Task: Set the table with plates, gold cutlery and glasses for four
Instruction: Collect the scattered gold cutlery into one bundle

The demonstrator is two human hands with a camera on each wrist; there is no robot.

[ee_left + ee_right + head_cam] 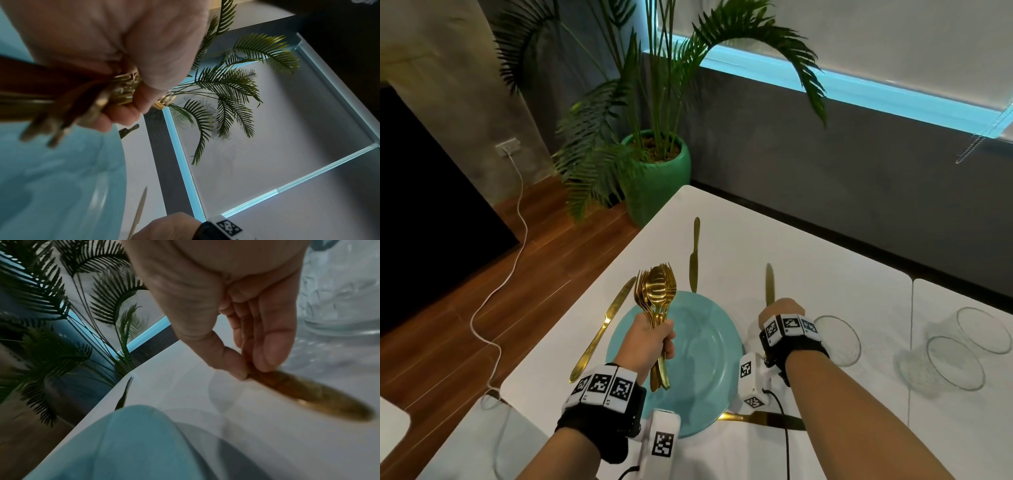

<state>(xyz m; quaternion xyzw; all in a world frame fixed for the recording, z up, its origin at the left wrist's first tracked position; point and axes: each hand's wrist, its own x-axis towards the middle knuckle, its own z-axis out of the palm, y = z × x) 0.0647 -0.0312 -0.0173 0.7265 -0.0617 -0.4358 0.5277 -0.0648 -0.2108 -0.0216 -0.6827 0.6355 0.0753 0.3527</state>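
Just right of the teal plate (688,346), my right hand (782,313) pinches a gold knife (769,282) between thumb and fingertips, low over the tabletop (825,274). I judge it best laid flat and straight beside the plate, clear of the glass (839,341). My left hand (650,346) is clenched round a bundle of gold spoons and forks (657,291), upright above the plate

Plate (702,346) on table (825,274); knives (694,255) left, behind, before; glasses (955,363) right.
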